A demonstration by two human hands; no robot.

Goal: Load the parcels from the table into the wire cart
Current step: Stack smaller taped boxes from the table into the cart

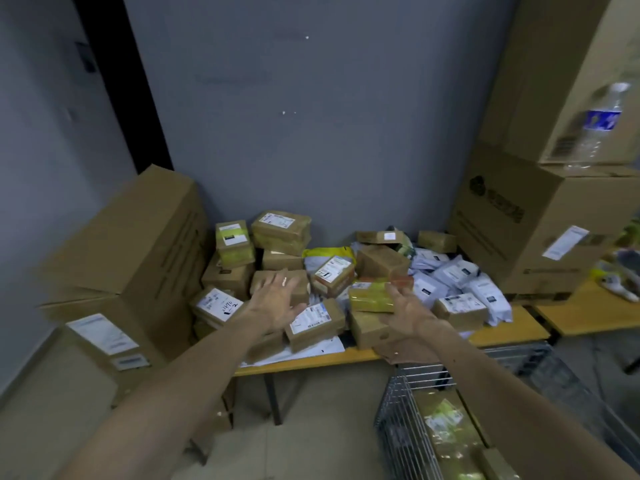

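Several brown taped parcels and white mailer bags lie heaped on a yellow table [512, 329]. My left hand [277, 303] reaches out with straight fingers over a brown box [301, 278] in the middle of the heap. My right hand [405, 306] stretches toward a yellow-taped parcel [370, 298], its fingers at that parcel's right end; whether they grip it is unclear. The wire cart [398, 431] stands at the lower right, below the table edge, with several taped parcels [446, 427] inside.
Large cardboard cartons [128, 251] lean at the table's left end. Two more big cartons [540, 216] are stacked at the right, with a plastic water bottle [599, 123] on them. A second yellow table [588, 313] stands at the right. A grey wall is behind.
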